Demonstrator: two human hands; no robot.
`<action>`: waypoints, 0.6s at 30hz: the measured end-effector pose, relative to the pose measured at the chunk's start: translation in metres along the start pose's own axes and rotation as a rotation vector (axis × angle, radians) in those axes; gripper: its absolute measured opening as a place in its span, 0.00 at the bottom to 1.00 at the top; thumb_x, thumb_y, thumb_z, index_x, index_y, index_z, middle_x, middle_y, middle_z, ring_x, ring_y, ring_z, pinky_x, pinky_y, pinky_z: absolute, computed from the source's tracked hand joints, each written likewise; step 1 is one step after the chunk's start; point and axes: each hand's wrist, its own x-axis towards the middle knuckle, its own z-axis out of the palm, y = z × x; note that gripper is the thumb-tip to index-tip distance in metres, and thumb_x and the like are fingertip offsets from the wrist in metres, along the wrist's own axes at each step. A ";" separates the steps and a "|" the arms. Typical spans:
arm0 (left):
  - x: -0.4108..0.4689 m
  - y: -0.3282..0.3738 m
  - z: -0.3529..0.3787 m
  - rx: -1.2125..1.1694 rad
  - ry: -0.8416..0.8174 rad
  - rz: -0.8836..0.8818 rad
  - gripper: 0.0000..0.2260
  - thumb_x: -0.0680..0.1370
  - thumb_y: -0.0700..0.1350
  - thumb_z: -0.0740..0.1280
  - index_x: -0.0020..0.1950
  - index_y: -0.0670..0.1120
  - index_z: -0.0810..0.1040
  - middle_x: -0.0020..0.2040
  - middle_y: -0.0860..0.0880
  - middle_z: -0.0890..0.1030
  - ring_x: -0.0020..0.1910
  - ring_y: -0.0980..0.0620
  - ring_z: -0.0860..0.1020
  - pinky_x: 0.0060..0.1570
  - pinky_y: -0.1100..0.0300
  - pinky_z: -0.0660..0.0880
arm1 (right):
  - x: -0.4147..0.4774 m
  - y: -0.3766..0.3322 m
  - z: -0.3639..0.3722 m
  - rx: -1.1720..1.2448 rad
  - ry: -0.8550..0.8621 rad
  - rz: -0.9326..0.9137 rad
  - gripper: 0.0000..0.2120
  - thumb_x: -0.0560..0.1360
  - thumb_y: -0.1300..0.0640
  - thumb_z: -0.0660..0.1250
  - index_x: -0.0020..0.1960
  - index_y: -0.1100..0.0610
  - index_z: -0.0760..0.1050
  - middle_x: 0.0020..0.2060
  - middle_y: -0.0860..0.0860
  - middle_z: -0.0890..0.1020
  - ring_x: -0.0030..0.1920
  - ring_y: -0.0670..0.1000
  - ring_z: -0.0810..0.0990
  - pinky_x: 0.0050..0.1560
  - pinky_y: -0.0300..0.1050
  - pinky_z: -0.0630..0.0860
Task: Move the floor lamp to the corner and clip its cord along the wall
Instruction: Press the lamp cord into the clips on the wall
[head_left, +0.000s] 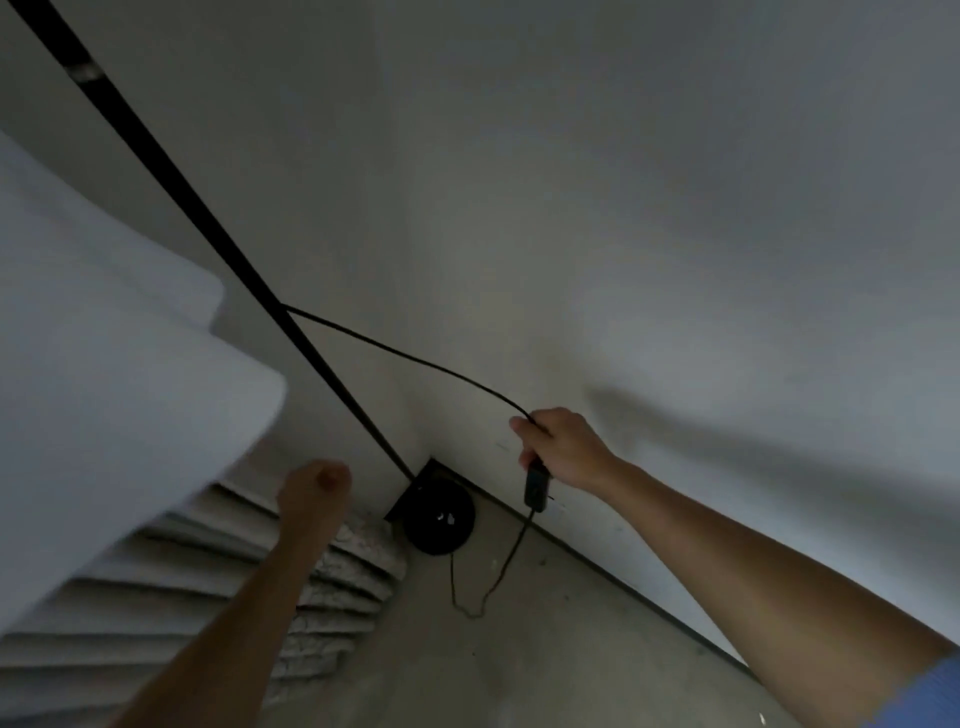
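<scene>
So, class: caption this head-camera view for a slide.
Right hand grips thin black cord beside black round-based floor lamp in corner.

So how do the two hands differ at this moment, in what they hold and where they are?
The right hand is closed around the lamp cord just above its inline switch; the left hand is a loose fist and seems to hold nothing. The right hand is up against the wall, the left lower, over the ribbed rug near the lamp base. Both are bare and reach toward the corner.

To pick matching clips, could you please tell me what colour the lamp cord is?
Black, like the pole; the head view shows the cord against the pale wall.
</scene>
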 end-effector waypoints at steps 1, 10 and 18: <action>-0.008 -0.012 0.015 0.008 -0.060 -0.037 0.12 0.77 0.40 0.62 0.37 0.34 0.78 0.37 0.33 0.81 0.40 0.36 0.80 0.42 0.48 0.75 | 0.003 0.007 -0.003 -0.010 -0.019 -0.006 0.19 0.78 0.44 0.62 0.33 0.54 0.73 0.34 0.52 0.85 0.36 0.51 0.83 0.46 0.49 0.78; -0.033 -0.139 0.196 0.008 -0.288 -0.168 0.07 0.75 0.38 0.64 0.39 0.43 0.79 0.39 0.36 0.82 0.39 0.40 0.81 0.40 0.48 0.78 | 0.045 0.139 0.081 -0.072 -0.070 -0.056 0.11 0.72 0.47 0.70 0.48 0.51 0.72 0.42 0.54 0.83 0.43 0.55 0.82 0.46 0.49 0.77; 0.019 -0.280 0.318 -0.005 -0.341 -0.021 0.05 0.75 0.37 0.65 0.41 0.41 0.80 0.40 0.41 0.82 0.37 0.48 0.76 0.37 0.59 0.69 | 0.106 0.330 0.205 -0.043 0.014 -0.001 0.21 0.78 0.49 0.63 0.35 0.64 0.72 0.35 0.60 0.82 0.38 0.60 0.81 0.42 0.52 0.76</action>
